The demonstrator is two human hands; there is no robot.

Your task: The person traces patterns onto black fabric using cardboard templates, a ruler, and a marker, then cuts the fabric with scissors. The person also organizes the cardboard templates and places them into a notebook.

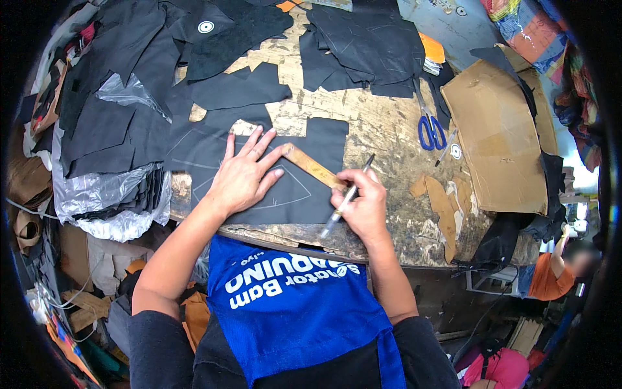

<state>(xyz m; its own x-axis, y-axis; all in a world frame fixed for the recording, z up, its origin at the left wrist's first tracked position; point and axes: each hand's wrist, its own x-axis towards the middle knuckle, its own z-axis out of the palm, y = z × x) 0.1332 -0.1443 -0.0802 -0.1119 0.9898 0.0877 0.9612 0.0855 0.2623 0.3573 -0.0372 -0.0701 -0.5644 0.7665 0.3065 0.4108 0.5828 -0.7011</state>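
A black sheet of leather-like material (304, 211) with pale drawn lines lies on the worn wooden table. My left hand (243, 172) rests flat on it with fingers spread. Its index fingertip meets the far left end of a short wooden strip (311, 166), which slants across the sheet. At the strip's near right end, my right hand (366, 201) is closed around a silver marking pen (349, 196). Its fingers also touch that end of the strip. A drawn angular outline shows on the sheet between the hands.
Blue-handled scissors (431, 131) lie to the right, beside a folded cardboard piece (499, 139). Brown pattern scraps (442, 211) sit near the table's front edge. Black sheets (366, 45) and plastic-wrapped stacks (123, 207) cover the back and left. A person in orange (551, 279) is at far right.
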